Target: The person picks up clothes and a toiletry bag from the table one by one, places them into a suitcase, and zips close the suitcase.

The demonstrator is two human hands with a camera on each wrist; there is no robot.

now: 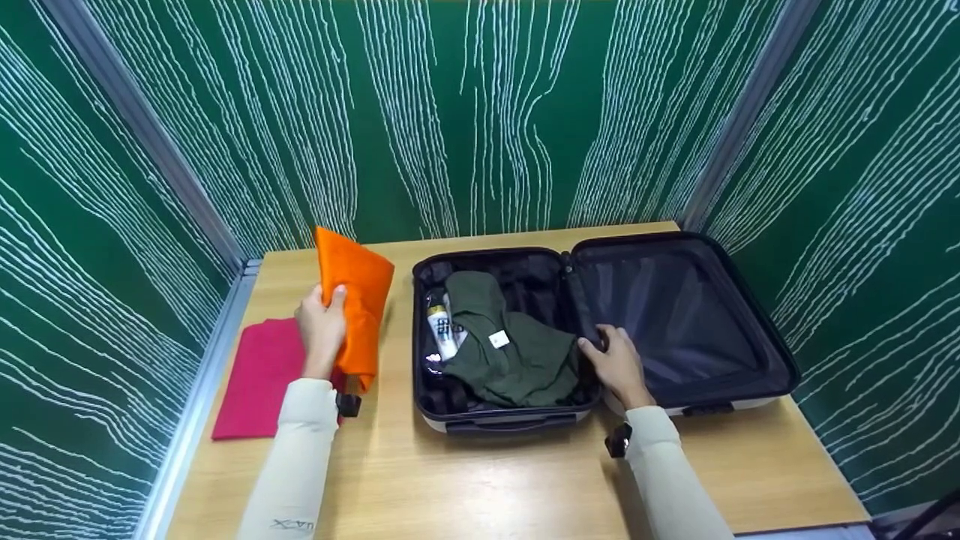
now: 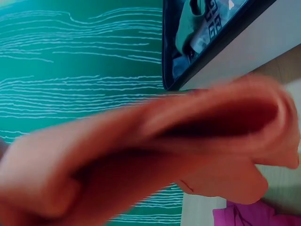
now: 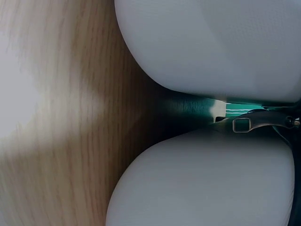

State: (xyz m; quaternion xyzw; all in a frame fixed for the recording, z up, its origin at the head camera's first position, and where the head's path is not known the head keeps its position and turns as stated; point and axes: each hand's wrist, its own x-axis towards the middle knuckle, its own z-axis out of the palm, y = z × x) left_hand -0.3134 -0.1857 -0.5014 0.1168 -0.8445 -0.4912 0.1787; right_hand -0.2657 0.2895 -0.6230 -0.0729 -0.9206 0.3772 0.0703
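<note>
Folded orange cloth (image 1: 364, 281) in left hand (image 1: 321, 326)

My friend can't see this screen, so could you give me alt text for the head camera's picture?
A person's left hand holds a folded orange cloth beside an open suitcase on a table. Inside lie a dark green cloth and a white container; the right hand is where its halves meet. A pink cloth lies at left.
</note>
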